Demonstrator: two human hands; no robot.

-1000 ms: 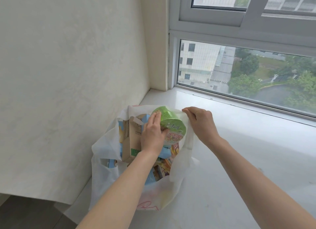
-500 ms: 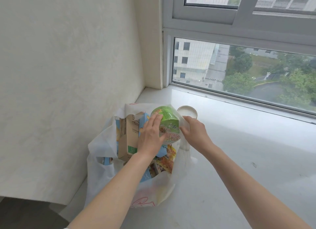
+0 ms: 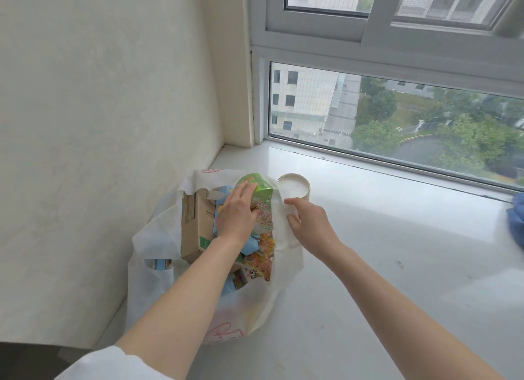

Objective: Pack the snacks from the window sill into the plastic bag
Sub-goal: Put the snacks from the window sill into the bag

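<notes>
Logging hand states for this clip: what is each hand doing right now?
Left hand: fingers straight, pressing the green snack cup down into the plastic bag.
Right hand: open, holding nothing.

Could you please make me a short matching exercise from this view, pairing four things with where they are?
Things:
1. green cup
2. white round tub
3. brown carton
4. blue cloth

Places:
A. at the right edge of the sill
B. under the left hand, at the bag's mouth
C. on the sill just behind the plastic bag
D. upright in the bag's left side

Pairs: 1-B, 2-C, 3-D, 4-A
</notes>
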